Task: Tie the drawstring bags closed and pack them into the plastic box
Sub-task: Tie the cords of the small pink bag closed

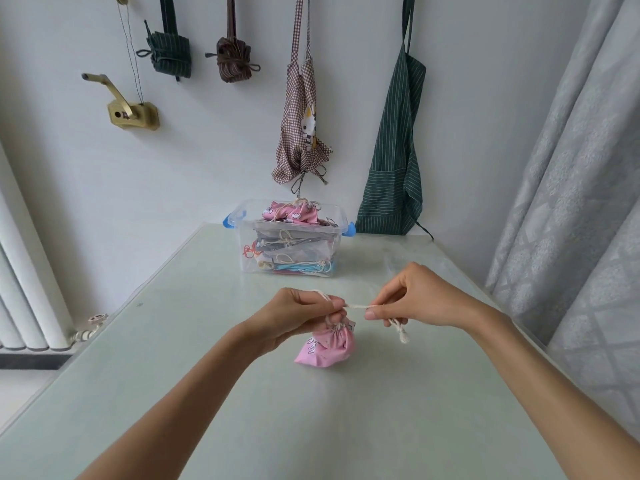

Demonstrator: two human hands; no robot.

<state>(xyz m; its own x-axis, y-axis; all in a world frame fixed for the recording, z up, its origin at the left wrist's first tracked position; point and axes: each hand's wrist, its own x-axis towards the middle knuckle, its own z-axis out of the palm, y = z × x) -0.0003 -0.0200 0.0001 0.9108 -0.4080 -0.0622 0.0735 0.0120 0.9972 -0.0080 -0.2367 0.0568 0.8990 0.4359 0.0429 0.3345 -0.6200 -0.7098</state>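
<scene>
A small pink drawstring bag (pixel 329 346) sits on the pale green table (pixel 173 358), its neck gathered. My left hand (pixel 298 313) grips the gathered neck and one end of the white drawstring (pixel 356 306). My right hand (pixel 412 296) pinches the cord's other end, stretched taut to the right, and the knotted tail hangs below its fingers. Behind them, at the table's far edge, the clear plastic box (pixel 332 223) with blue latches holds several tied bags, a pink one (pixel 294 213) on top.
Aprons and folded cloth bundles hang on the white wall behind the box. A grey curtain (pixel 571 202) runs down the right side and a white radiator (pixel 27 289) stands at the left. A brass crank fitting (pixel 133 114) is fixed to the wall.
</scene>
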